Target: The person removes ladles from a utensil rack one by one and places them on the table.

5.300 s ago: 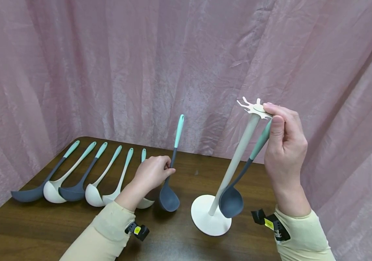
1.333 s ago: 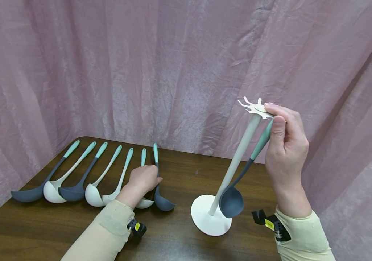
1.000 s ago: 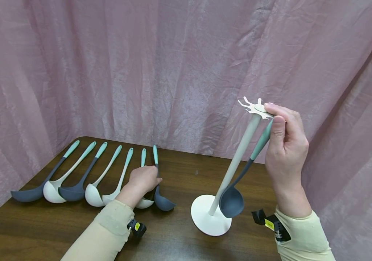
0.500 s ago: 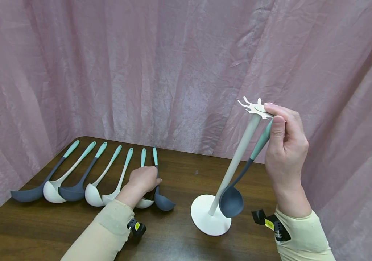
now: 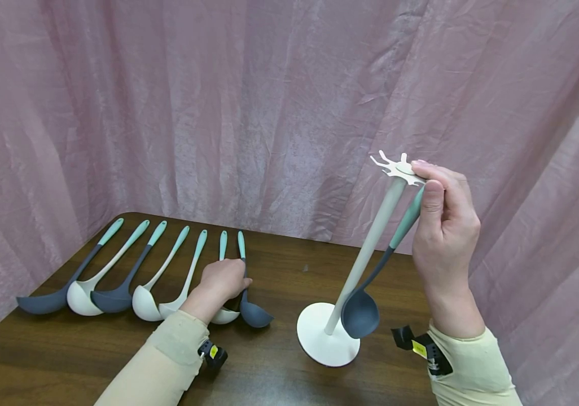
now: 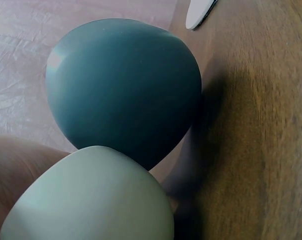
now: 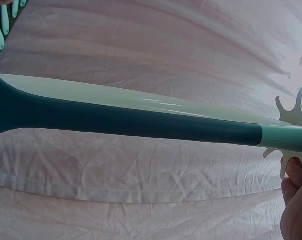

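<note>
My left hand (image 5: 222, 279) grips the shaft of a dark grey ladle (image 5: 255, 313) with a mint handle, at the right end of a row on the table. Its bowl sits beside a white ladle (image 5: 226, 317), which the hand partly covers; in the left wrist view the grey bowl (image 6: 123, 90) shows behind the white one (image 6: 96, 200). At upper right, my right hand (image 5: 444, 225) holds the mint handle of another grey ladle (image 5: 360, 314) near the hooked top (image 5: 396, 167) of a white utensil stand (image 5: 365, 259). That handle's tip is hidden by the fingers.
Several more ladles, white (image 5: 80, 299) and grey (image 5: 43, 304), lie side by side on the left of the brown wooden table (image 5: 269, 372). The stand's round white base (image 5: 315, 344) rests right of the row. Pink curtains (image 5: 289, 113) hang behind and at the sides.
My left hand has moved left with its grey ladle, from apart to beside the row. The ladle's raised handle has sunk toward the table. My right hand and the stand barely shift.
</note>
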Tool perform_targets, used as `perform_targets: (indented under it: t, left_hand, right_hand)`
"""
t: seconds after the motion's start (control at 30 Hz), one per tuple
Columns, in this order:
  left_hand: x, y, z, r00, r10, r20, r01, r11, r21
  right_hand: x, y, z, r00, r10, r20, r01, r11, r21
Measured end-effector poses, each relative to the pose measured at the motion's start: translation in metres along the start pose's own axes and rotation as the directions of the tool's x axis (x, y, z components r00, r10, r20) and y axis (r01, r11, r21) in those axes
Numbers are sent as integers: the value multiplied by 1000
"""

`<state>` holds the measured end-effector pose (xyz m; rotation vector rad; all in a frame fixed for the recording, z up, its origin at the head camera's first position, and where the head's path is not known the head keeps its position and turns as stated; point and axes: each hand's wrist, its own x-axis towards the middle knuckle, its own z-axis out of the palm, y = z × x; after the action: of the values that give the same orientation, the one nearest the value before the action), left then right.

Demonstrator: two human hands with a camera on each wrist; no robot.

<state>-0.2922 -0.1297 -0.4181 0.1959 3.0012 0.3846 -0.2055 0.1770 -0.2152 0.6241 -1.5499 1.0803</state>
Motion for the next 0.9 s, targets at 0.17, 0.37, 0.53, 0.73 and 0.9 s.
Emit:
perform_targets:
  t: [0.17, 0.37, 0.53, 0.73, 0.9]
  left_hand:
    - [1, 0, 1, 1000, -2, 9, 2, 1000, 1]
    - [1, -1, 2, 1000, 2, 2, -2, 1000, 5]
    - [2, -2, 4, 1000, 4, 5, -4, 1000, 5]
    - [3, -1, 5, 1000, 2, 6, -2, 1000, 2]
    - [3, -1, 4, 1000, -8, 15, 8, 1000, -7]
  right_hand:
    - [0, 1, 0, 1000, 0, 4, 0, 1000, -6]
    - [0, 1, 0, 1000, -3, 5, 3, 1000, -3]
    - [-1, 1, 0, 1000, -5, 5, 5, 1000, -10]
    - [0, 0, -1, 1000, -7, 4, 7, 1000, -19]
    - [0, 0, 0, 1000, -7, 4, 7, 1000, -18]
